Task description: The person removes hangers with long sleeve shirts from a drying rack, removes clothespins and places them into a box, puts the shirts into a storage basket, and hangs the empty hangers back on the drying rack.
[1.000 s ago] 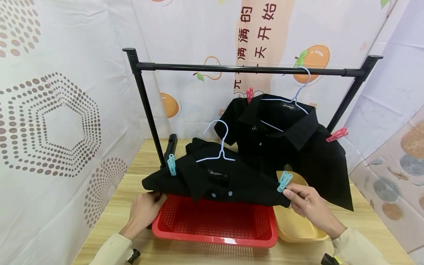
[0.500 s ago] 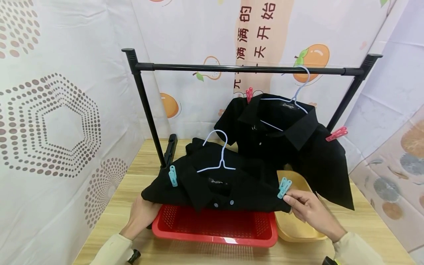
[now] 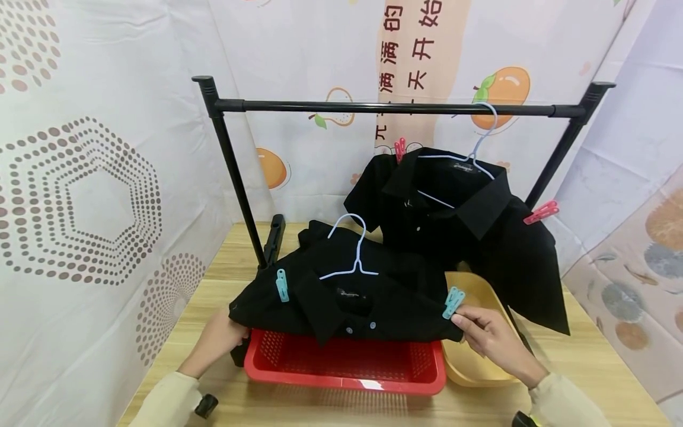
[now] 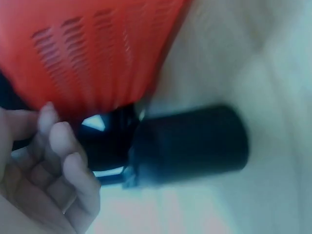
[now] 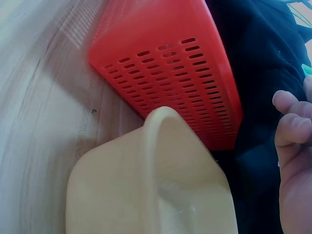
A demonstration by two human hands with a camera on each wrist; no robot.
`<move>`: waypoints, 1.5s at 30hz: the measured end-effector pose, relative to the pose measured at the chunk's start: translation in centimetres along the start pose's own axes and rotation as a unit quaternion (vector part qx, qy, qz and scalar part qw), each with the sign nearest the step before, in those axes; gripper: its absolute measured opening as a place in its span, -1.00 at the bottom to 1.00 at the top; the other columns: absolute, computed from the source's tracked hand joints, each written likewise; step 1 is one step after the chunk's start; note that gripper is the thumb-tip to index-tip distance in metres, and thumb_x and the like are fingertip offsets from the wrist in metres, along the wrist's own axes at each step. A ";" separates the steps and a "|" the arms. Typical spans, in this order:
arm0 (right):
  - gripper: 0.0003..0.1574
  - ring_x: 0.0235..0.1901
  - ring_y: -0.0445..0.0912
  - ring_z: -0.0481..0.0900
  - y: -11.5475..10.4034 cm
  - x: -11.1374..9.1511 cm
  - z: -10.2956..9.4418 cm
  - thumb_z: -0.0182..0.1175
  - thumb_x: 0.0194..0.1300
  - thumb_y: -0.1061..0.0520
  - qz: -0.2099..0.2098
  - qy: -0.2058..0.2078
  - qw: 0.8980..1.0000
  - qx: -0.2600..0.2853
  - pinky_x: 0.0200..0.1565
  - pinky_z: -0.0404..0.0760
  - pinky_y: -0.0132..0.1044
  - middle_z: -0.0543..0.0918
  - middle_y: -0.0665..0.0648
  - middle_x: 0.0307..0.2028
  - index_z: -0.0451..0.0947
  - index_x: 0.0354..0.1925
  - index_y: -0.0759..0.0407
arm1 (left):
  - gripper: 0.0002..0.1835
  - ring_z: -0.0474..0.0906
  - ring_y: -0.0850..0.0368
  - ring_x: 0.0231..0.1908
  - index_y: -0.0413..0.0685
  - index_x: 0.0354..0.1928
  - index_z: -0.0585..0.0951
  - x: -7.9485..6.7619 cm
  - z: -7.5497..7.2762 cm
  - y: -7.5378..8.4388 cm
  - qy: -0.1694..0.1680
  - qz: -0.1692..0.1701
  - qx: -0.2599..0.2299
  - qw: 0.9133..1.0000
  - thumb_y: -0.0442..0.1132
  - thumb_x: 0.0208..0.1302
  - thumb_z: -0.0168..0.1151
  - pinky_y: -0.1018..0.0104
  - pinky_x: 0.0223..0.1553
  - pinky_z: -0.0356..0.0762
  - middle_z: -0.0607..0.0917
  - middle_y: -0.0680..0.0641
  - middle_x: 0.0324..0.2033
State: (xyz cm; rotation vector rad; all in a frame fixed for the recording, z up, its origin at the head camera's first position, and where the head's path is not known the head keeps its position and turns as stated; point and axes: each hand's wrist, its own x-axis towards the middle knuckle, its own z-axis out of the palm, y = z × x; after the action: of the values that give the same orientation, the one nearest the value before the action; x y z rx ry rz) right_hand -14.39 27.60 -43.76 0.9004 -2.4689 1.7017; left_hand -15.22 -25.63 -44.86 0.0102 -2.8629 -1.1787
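Observation:
A black collared shirt (image 3: 395,302) spreads over the back part of the red basket (image 3: 347,384), a pale blue hanger (image 3: 357,261) in its collar. Blue clothespins sit at both shoulders, one on the left (image 3: 282,285) and one on the right (image 3: 453,301). My left hand (image 3: 216,339) grips the left sleeve end, its fingertips partly hidden under the cloth; the left wrist view shows these fingers curled beside the basket. Between thumb and fingers, my right hand (image 3: 493,338) pinches the right sleeve end, right by the clothespin.
A black rack (image 3: 363,107) stands behind; from its bar hangs a second black shirt (image 3: 448,225) with red clothespins (image 3: 541,212). A yellow basin (image 3: 480,367) sits right of the basket. A black cylindrical rack foot (image 4: 195,144) lies near my left hand.
The shirt's front edge has dropped a little, and the hanger hook has sunk lower. The right clothespin and my right hand have shifted slightly left. My left hand has turned at the sleeve.

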 end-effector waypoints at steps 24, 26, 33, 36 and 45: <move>-0.61 -0.79 -0.37 0.29 1.5 -0.1 1.9 0.16 0.49 0.36 -0.010 0.055 0.996 -0.074 -0.77 0.29 -0.37 0.33 -0.10 -0.74 0.46 -0.46 0.00 | -0.76 0.62 0.23 -0.20 0.06 -0.02 0.79 -0.1 -2.2 1.1 -0.068 0.311 -0.072 0.945 -0.40 0.38 0.32 0.34 -0.17 0.58 0.74 0.17 -0.20; -0.60 -0.79 -0.39 0.29 1.4 0.0 2.0 0.18 0.48 0.34 -0.015 0.063 0.994 -0.093 -0.76 0.29 -0.38 0.34 -0.14 -0.73 0.46 -0.46 -0.04 | -0.78 0.60 0.25 -0.26 0.05 -0.05 0.79 -0.1 -2.0 1.2 -0.078 0.316 -0.072 0.943 -0.39 0.37 0.34 0.33 -0.25 0.56 0.72 0.19 -0.25; -0.84 -0.75 -0.23 0.36 0.8 0.7 1.1 0.16 0.53 0.26 0.021 0.066 0.994 -0.086 -0.69 0.40 -0.31 0.47 -0.07 -0.63 0.64 -0.13 0.03 | -0.78 0.48 0.26 -0.43 0.02 -0.14 0.80 0.2 -1.3 1.0 -0.050 0.314 -0.098 0.943 -0.45 0.31 0.37 0.36 -0.45 0.47 0.62 0.17 -0.43; -0.82 -0.66 -0.20 0.42 -0.1 1.5 0.3 0.18 0.55 0.18 0.045 0.097 0.988 -0.115 -0.60 0.45 -0.30 0.57 -0.05 -0.46 0.65 0.02 0.05 | -0.77 0.49 0.26 -0.45 -0.01 -0.15 0.81 0.2 -1.2 0.8 -0.030 0.317 -0.108 0.942 -0.49 0.26 0.40 0.38 -0.45 0.49 0.63 0.17 -0.43; -0.53 -0.20 -0.16 0.41 -4.0 5.6 1.0 0.46 0.29 0.13 -0.069 0.092 0.956 -0.271 -0.18 0.43 -0.32 0.63 -0.13 -0.15 0.66 0.16 -0.02 | -0.71 0.41 0.25 -0.50 -0.15 -0.14 0.81 0.4 -0.9 1.0 -0.017 0.367 -0.123 0.922 -0.61 0.17 0.39 0.40 -0.47 0.38 0.59 0.10 -0.50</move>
State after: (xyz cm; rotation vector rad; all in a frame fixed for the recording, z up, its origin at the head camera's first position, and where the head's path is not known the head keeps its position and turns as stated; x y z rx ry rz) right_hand -16.92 23.26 -39.01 0.7797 -2.4700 0.9306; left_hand -15.60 -25.60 -43.52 -0.9949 -2.3250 -1.3150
